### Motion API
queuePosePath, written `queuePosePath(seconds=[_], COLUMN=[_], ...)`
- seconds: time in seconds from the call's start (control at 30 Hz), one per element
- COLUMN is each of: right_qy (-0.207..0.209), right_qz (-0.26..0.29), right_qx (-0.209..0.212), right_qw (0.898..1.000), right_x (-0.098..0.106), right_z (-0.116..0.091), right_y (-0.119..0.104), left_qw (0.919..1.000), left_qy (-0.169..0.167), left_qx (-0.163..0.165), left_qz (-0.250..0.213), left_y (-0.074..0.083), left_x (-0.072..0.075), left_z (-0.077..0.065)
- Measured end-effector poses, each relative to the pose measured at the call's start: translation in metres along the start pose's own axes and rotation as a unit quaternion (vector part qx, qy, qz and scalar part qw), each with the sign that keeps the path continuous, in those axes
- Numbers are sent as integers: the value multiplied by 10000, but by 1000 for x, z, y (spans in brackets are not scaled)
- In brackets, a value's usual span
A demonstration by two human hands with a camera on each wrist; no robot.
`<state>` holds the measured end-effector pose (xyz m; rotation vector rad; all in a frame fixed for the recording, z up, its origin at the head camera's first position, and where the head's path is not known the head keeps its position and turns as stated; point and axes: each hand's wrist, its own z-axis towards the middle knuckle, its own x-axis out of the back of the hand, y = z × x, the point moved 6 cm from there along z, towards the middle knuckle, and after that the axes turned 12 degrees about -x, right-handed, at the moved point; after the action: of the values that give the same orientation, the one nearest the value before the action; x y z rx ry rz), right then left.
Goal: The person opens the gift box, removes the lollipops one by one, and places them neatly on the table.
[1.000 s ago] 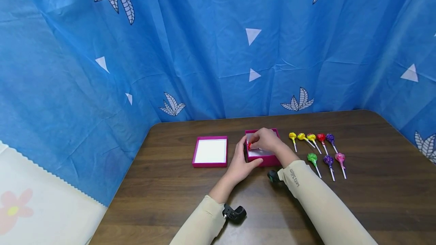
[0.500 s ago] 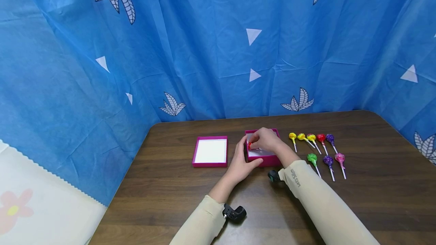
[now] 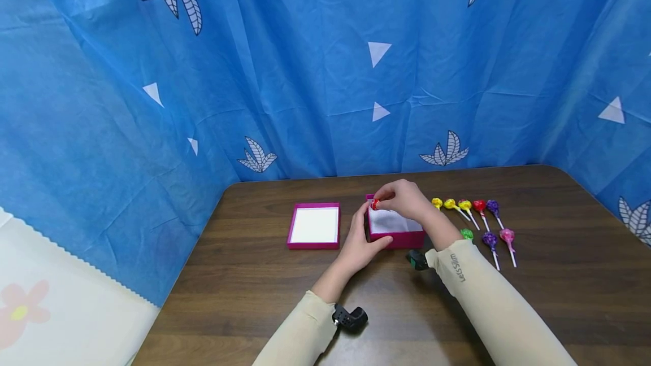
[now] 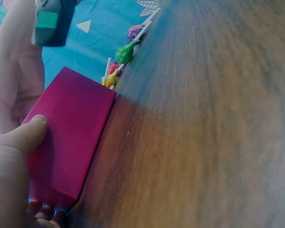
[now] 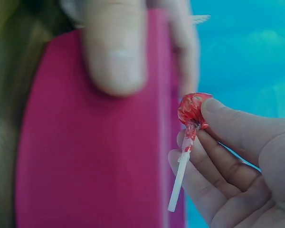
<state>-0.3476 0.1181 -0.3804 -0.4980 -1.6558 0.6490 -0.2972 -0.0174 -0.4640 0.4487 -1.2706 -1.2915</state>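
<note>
My right hand [image 3: 405, 199] pinches a red-wrapped lollipop [image 5: 192, 111] by its head between thumb and fingers. The lollipop is over the left back part of a magenta box [image 3: 402, 240], its white stick hanging downward in the right wrist view. White lining [image 3: 391, 221] shows inside the topless box. My left hand [image 3: 357, 247] grips the box at its left front corner. Its thumb presses the front wall in the left wrist view, and the other fingers lie along the left side.
Left of the box lies a shallow magenta lid [image 3: 313, 226], its white inside facing up. Several lollipops lie in two rows on the right, among them a green one [image 4: 125, 53] and a pink one [image 3: 507, 235]. A blue curtain [image 3: 325, 72] hangs behind the table [image 3: 244, 287].
My right hand has lifted the red lollipop from inside the box to over its back left part, and the right forearm has shifted slightly right. The left hand keeps its grip.
</note>
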Motion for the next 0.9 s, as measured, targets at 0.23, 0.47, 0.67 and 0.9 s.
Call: queuePosePath(seconds=[0.23, 0.47, 0.67, 0.9], right_qy=[276, 453, 718, 723], right_qz=[263, 605, 549, 675], right_qx=[-89, -395, -333, -604], right_qw=[9992, 9964, 9954, 9933], right_x=[29, 54, 64, 68], right_z=[-15, -37, -51, -61], right_y=[7, 20, 34, 58], left_qw=[9999, 9999, 9998, 9998], left_qy=[52, 68, 88, 61], left_qx=[94, 127, 137, 135], left_qz=[3, 31, 73, 94], left_y=[-1, -3, -3, -1], left_x=[0, 2, 1, 0], left_z=[0, 0, 0, 0])
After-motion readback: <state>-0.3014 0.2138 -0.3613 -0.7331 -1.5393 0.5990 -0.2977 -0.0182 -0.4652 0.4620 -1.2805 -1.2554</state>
